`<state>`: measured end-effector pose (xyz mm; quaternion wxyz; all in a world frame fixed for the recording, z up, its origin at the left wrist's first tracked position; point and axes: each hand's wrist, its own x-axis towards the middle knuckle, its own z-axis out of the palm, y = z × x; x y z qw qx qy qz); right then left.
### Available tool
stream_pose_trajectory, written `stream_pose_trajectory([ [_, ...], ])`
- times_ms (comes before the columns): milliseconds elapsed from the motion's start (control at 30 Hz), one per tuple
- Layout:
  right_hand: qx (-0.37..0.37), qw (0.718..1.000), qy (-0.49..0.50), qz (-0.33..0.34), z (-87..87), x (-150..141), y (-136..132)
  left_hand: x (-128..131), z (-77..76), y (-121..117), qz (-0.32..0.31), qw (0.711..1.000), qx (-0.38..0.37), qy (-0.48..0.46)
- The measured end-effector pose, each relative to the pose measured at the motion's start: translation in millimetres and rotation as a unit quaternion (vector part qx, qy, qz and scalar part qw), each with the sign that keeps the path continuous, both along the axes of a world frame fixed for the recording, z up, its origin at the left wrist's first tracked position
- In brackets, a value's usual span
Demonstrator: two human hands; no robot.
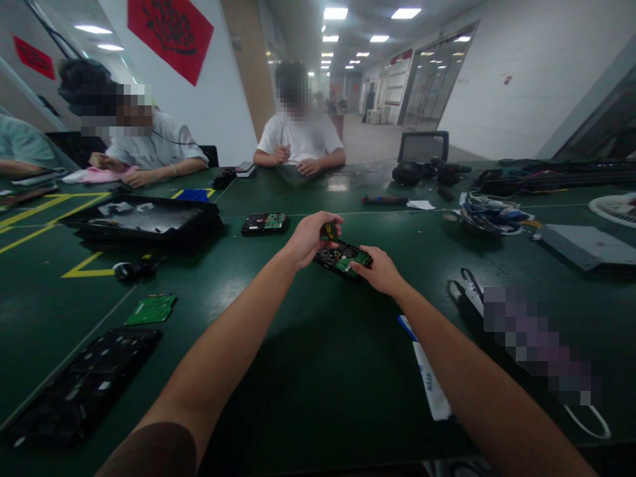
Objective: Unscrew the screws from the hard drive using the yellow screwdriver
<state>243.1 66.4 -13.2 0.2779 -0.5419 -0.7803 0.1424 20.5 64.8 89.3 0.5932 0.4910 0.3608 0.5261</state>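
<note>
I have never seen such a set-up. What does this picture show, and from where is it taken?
There is no machine: a person works bare-handed, and the camera sits on that person's head. The left hand holds a black-and-yellow tool, perhaps a screwdriver, over a black device with a green circuit board; the right hand holds the device's right end. On the green table also lie a similar device, a loose green board and a black tray.

Left sleeve: dark brown, plain, with a curved hem encircling the arm. Left forearm: bare, tapers toward the wrist. Right forearm: bare, similarly tapered.
</note>
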Motion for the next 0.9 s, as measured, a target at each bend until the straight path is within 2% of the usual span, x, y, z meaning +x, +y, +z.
stream_pose_trajectory([
  [133, 0.001, 1.000, 0.002, -0.006, -1.9, 0.9, -0.6, 1.8, -0.7, -0.5, -0.010, 0.998, -0.031, -0.045],
  [333, 0.005, 1.000, 0.012, -0.015, -3.2, -0.6, -3.2, -0.1, -1.0, -0.2, 0.048, 0.998, 0.035, 0.024],
  [500, 0.008, 1.000, 0.016, -0.016, -4.4, -1.3, -1.9, 2.0, -0.1, -1.7, 0.000, 1.000, -0.006, -0.018],
  [600, 0.007, 1.000, 0.020, -0.013, -4.2, -0.7, -1.6, 3.5, -2.6, 0.2, -0.001, 0.998, -0.030, -0.055],
  [767, 0.006, 1.000, 0.027, -0.010, -3.4, -0.5, -1.9, 1.8, -4.6, 2.6, 0.037, 0.999, 0.014, -0.014],
  [900, 0.013, 0.999, 0.036, -0.008, -3.1, -1.1, -2.7, 2.1, -2.6, 0.9, -0.005, 1.000, -0.010, -0.018],
])
